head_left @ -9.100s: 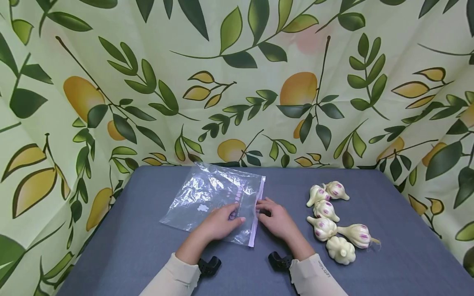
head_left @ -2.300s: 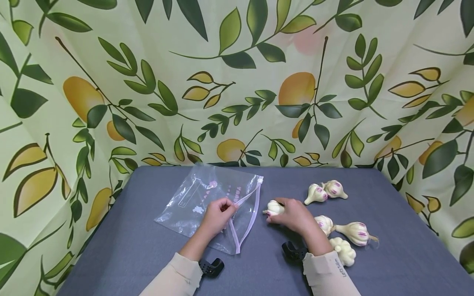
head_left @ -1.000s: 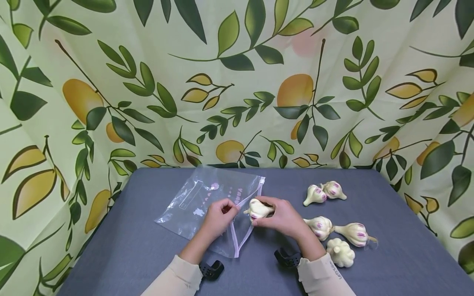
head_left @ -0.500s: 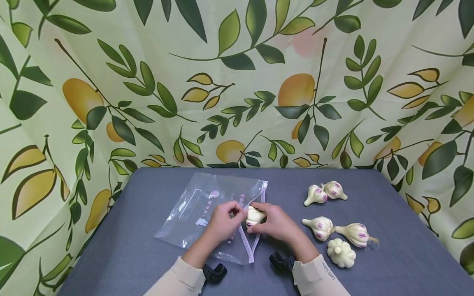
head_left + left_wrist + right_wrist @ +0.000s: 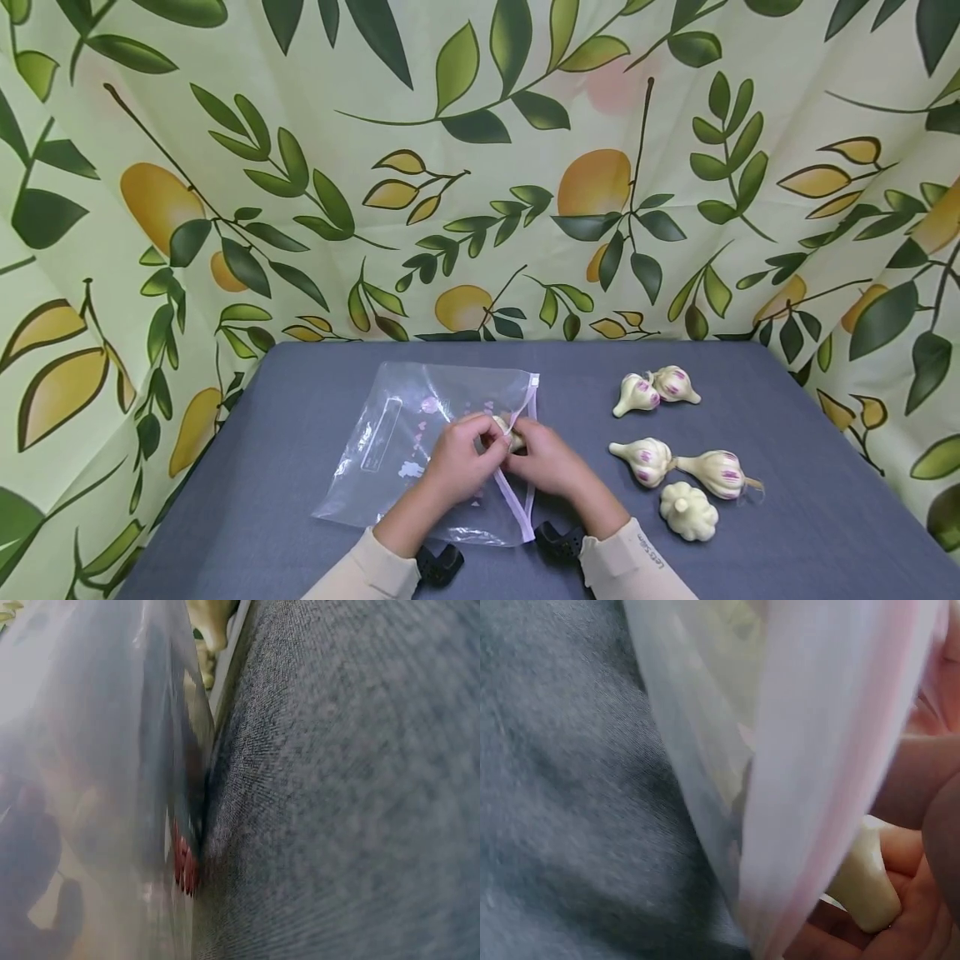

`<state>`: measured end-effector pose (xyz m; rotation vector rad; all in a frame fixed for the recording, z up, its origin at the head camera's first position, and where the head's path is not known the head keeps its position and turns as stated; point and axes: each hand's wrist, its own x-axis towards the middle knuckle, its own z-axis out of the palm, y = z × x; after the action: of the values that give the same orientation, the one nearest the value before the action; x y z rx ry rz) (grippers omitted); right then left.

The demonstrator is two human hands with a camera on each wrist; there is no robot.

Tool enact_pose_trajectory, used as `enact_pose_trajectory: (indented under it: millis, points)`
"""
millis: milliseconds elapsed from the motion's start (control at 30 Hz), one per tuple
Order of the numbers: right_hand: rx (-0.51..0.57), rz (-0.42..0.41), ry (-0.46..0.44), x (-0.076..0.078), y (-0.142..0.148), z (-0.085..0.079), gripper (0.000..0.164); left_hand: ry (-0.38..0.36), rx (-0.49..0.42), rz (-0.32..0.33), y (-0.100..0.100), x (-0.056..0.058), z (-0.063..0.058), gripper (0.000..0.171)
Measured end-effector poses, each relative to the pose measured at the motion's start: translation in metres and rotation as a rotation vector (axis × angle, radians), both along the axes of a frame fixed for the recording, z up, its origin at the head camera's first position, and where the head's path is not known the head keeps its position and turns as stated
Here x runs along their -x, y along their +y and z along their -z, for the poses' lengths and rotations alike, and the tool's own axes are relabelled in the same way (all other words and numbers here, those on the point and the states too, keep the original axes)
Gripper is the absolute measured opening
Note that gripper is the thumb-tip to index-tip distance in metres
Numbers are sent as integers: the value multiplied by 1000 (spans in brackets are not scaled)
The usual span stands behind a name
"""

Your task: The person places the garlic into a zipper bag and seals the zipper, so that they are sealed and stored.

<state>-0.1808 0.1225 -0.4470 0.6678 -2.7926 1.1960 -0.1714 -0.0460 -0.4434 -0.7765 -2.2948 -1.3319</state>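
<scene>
Head view, garlic bulb held in right fingers, at mouth of plastic bag, left fingers pinching its edge.

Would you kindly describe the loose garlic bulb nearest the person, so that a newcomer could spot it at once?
On the grey-blue table, right of the clear zip bag, five garlic bulbs lie in two clusters. In the nearer cluster of three, find the front-most garlic bulb. Unlike its neighbours, it shows no purple streaks, and its stem points up.
</scene>
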Motion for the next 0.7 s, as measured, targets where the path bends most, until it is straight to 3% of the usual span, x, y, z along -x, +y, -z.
enact_pose_trajectory:
  millis: [200,367,567,700]
  points:
    - [97,158,7,1,-2,4,33,146,18,19,4,1,2,12]
    - [172,320,-50,6,-1,9,38,206,113,-60,7,-1,1,12]
    - [242,348,-104,8,0,9,46,220,290,-186,9,-6,0,18]
    - [252,348,-121,8,0,9,45,199,337,-237,10,-8,1,20]
